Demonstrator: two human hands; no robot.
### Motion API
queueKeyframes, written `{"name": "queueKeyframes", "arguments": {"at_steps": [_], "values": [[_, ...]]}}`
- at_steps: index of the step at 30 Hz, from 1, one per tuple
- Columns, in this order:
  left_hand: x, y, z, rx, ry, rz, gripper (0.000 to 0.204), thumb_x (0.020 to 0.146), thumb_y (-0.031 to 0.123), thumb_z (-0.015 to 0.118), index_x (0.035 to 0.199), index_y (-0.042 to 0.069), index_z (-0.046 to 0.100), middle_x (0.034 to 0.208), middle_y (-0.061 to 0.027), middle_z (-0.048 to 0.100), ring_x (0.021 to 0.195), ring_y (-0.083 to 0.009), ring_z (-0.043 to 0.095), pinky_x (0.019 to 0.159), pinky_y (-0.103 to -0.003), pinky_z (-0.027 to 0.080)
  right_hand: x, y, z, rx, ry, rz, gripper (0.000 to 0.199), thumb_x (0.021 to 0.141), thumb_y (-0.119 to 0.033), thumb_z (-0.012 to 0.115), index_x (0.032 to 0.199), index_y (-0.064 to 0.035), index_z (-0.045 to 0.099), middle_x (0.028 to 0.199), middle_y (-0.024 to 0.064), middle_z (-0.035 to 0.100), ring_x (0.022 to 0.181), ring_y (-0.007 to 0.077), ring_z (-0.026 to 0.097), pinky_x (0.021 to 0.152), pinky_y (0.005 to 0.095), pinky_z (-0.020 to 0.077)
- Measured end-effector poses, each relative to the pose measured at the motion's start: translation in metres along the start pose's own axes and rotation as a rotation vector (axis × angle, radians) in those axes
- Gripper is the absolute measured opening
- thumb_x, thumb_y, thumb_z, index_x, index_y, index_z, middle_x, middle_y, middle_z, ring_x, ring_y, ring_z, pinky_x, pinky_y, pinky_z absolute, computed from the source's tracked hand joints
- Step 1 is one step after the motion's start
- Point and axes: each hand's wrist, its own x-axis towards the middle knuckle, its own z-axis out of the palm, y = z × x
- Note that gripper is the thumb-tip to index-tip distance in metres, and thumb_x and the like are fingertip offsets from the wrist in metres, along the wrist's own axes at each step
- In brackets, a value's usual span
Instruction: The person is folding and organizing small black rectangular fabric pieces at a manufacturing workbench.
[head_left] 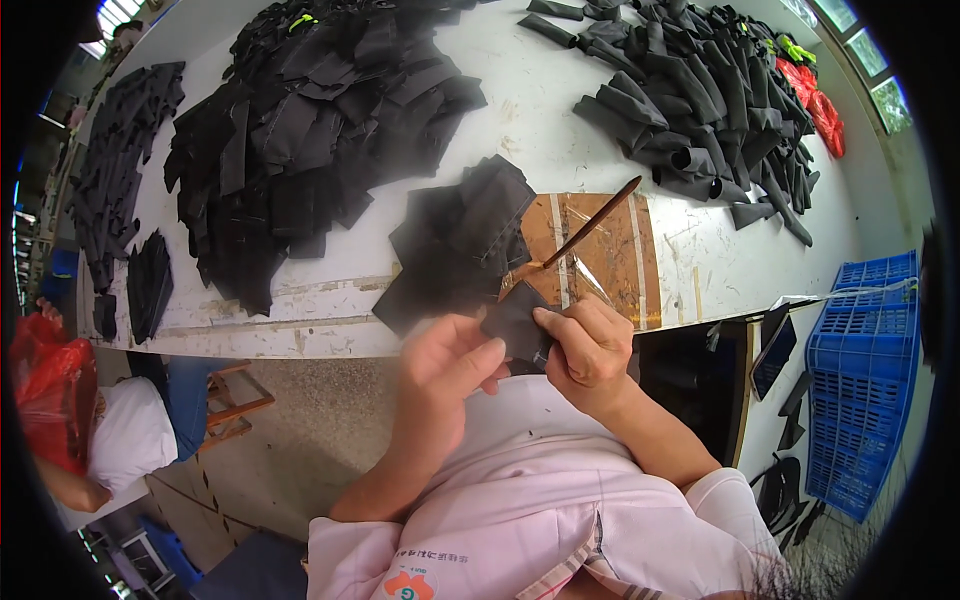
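Note:
A small black fabric piece (520, 322) is stretched between my two hands, just off the near edge of the table. My left hand (450, 358) pinches its left side between thumb and fingers. On its right side, my right hand (592, 345) grips it with curled fingers. Right beyond my hands a brown cardboard sheet (630, 250) lies taped to the table, and a thin dark brown stick (600, 218) slants up from it. A loose stack of black fabric pieces (470, 235) sits left of the cardboard.
Large heaps of black fabric pieces (310, 130) and rolled black tubes (690, 100) cover much of the white table (530, 120). A red plastic bag (815, 105) lies at the far right. Blue crates (860, 390) stand at my right. Another person (135, 430) is at the left.

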Motion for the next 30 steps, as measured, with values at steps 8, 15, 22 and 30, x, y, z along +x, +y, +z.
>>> {"name": "queueKeyframes", "arguments": {"at_steps": [8, 15, 22, 30], "values": [[-0.005, 0.0, 0.004, 0.013, 0.003, 0.017, 0.011, 0.078, 0.007, 0.055, 0.086, 0.0, 0.053, 0.08, -0.0108, 0.061, 0.063, -0.0115, 0.056, 0.054, -0.023, 0.044, -0.001, 0.002, -0.002, -0.077, 0.007, -0.024, 0.033, 0.042, 0.002, 0.061, 0.074, -0.0012, 0.059, 0.057, 0.0036, 0.042, 0.049, 0.0176, 0.044, 0.04, 0.0289, 0.0346], [-0.004, -0.001, 0.002, -0.048, 0.028, -0.036, 0.011, 0.078, 0.007, 0.054, 0.087, 0.0, 0.053, 0.079, -0.0101, 0.061, 0.063, -0.0117, 0.056, 0.053, -0.023, 0.044, -0.006, 0.004, -0.003, -0.09, -0.018, -0.035, 0.034, 0.041, 0.001, 0.061, 0.075, -0.0011, 0.059, 0.058, 0.0038, 0.041, 0.05, 0.0178, 0.044, 0.041, 0.0289, 0.0348], [0.0, -0.005, -0.001, -0.029, 0.057, -0.095, 0.011, 0.076, 0.005, 0.049, 0.084, -0.001, 0.054, 0.074, -0.0092, 0.06, 0.06, -0.0116, 0.056, 0.048, -0.021, 0.044, -0.008, 0.003, -0.002, -0.133, -0.025, -0.065, 0.032, 0.044, -0.001, 0.061, 0.076, -0.0007, 0.059, 0.059, 0.0034, 0.04, 0.049, 0.0167, 0.043, 0.041, 0.0282, 0.0334], [0.008, -0.013, -0.006, -0.008, 0.127, -0.065, 0.01, 0.077, 0.002, 0.049, 0.083, -0.002, 0.056, 0.071, -0.0063, 0.06, 0.055, -0.0076, 0.054, 0.046, -0.018, 0.042, -0.009, 0.003, 0.002, -0.287, -0.056, -0.224, 0.02, 0.055, 0.0, 0.062, 0.075, -0.0009, 0.058, 0.058, 0.0029, 0.037, 0.049, 0.0144, 0.041, 0.041, 0.0275, 0.0316]]}}
